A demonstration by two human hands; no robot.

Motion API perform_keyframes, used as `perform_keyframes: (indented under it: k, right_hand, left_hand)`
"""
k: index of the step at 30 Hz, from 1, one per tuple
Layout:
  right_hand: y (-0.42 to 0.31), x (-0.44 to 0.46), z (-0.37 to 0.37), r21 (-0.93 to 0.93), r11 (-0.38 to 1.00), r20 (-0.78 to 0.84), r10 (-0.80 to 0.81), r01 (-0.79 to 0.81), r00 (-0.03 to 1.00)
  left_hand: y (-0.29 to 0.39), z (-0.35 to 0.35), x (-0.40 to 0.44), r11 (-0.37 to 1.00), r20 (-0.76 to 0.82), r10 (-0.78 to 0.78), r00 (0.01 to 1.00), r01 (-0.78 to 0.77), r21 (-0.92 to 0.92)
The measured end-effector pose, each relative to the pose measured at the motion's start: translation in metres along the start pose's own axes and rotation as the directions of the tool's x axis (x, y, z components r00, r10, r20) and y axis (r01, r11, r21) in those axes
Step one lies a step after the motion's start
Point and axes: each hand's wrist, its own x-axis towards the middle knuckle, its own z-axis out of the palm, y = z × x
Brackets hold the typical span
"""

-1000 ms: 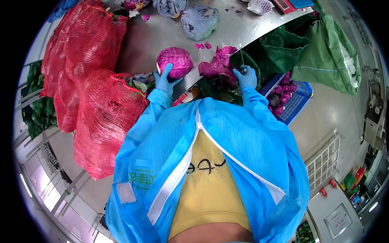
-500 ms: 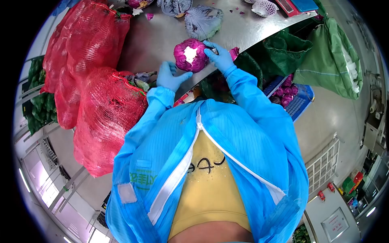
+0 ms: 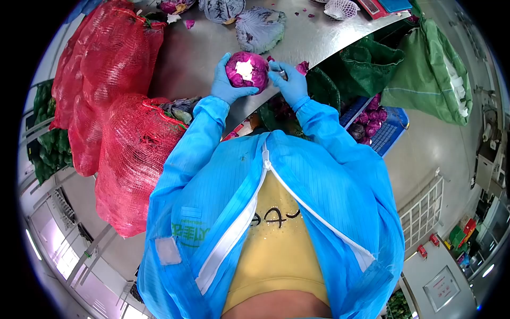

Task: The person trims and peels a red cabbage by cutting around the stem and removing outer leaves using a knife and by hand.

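A purple cabbage [image 3: 258, 74] with a white cut end facing up is cupped in my left hand [image 3: 225, 86], fingers on its left side and thumb below. On its right, my gloved right hand [image 3: 292, 84] is closed around the small handle of a knife [image 3: 282, 75]; the blade is hard to make out. A scrap of purple leaf shows by the right fingertips, and another purple leaf piece [image 3: 302, 67] lies just beyond that hand. Large loose outer leaves [image 3: 260, 30] rest on the metal table [image 3: 183, 58] above the cabbage.
Full red mesh sacks [image 3: 114, 69] stand along the left. Green sacks [image 3: 369, 61] and a blue crate [image 3: 392, 133] of purple cabbages are at the right, past the table edge. A white foam net [image 3: 340, 9] and a red-and-blue item [image 3: 383, 6] sit at the back.
My left hand has moved up from below and now grips the cabbage. My right hand has drawn slightly away from the cabbage's right side, still with the knife.
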Motion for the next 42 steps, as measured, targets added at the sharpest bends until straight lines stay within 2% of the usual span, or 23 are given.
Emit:
perform_keyframes:
  k: [1,3,5,8,9,11,15,17,21,23,24,27,29,36,37,38,40,42]
  right_hand:
    - [0.001,-0.003,0.002,0.001,1.000,0.000,0.000,0.000,1.000]
    - [-0.003,-0.014,0.006,-0.161,0.956,0.006,-0.250,0.247,0.968]
    - [-0.013,-0.015,0.013,-0.086,0.976,-0.006,-0.200,0.199,0.980]
    - [-0.024,-0.010,0.019,-0.258,0.910,-0.031,-0.344,0.325,0.938]
    - [-0.031,-0.008,0.019,-0.257,0.910,-0.035,-0.344,0.325,0.938]
    - [-0.045,-0.004,0.016,-0.341,0.924,0.006,-0.182,0.173,0.983]
    - [-0.031,0.019,0.005,-0.381,0.895,0.074,-0.221,0.233,0.972]
    - [-0.031,0.024,0.001,-0.432,0.860,0.140,-0.235,0.273,0.962]
    - [-0.047,0.024,-0.006,-0.501,0.829,0.182,-0.179,0.248,0.967]
    - [-0.044,0.028,-0.010,-0.523,0.809,0.232,-0.168,0.268,0.958]
    - [-0.044,0.028,-0.010,-0.523,0.809,0.230,-0.167,0.267,0.959]
    - [-0.042,0.027,-0.011,-0.509,0.793,0.235,-0.246,0.334,0.940]
    - [-0.038,0.028,-0.009,-0.667,0.597,0.243,-0.391,0.446,0.888]
    - [-0.044,0.029,-0.015,-0.717,0.551,0.300,-0.311,0.428,0.902]
    - [-0.046,0.029,-0.013,-0.769,0.496,0.309,-0.264,0.403,0.914]
    - [-0.049,0.029,-0.011,-0.815,0.438,0.313,-0.217,0.379,0.924]
    - [-0.047,0.029,-0.007,-0.830,0.432,0.292,-0.205,0.354,0.934]
    - [-0.047,0.028,-0.006,-0.844,0.426,0.270,-0.190,0.327,0.944]
  left_hand:
    - [0.001,0.001,-0.001,1.000,-0.027,-0.013,1.000,0.014,0.011]
    - [-0.005,-0.001,0.001,0.998,-0.018,-0.026,0.999,0.025,-0.053]
    - [-0.013,-0.007,0.004,0.993,-0.010,-0.039,0.999,0.037,-0.114]
    - [-0.003,-0.011,0.006,0.984,-0.029,-0.171,0.985,0.173,0.048]
    - [-0.002,-0.011,0.007,0.984,-0.027,-0.170,0.985,0.171,0.051]
    - [0.000,-0.009,0.009,0.967,-0.072,-0.178,0.981,0.188,0.173]
    - [0.008,-0.007,0.008,0.955,-0.093,-0.185,0.978,0.202,0.218]
    - [0.019,-0.005,0.006,0.904,-0.124,-0.120,0.985,0.160,0.396]
    - [0.017,0.003,0.007,0.928,-0.151,-0.070,0.986,0.120,0.353]
    - [0.018,0.005,0.007,0.971,-0.139,-0.112,0.984,0.138,0.195]
    - [0.018,0.005,0.007,0.971,-0.137,-0.111,0.984,0.137,0.196]
    - [0.017,0.008,0.007,0.972,-0.141,-0.101,0.985,0.128,0.197]
    - [0.017,0.011,0.008,0.963,-0.163,-0.040,0.986,0.082,0.258]
    - [0.027,0.021,0.010,0.911,-0.152,0.004,0.988,0.059,0.408]
    - [0.029,0.022,0.011,0.911,-0.150,0.007,0.989,0.055,0.408]
    - [0.032,0.024,0.011,0.907,-0.149,-0.018,0.989,0.079,0.413]
    - [0.041,0.028,0.013,0.903,-0.145,-0.036,0.989,0.095,0.419]
    - [0.048,0.031,0.013,0.833,-0.171,-0.080,0.982,0.160,0.530]
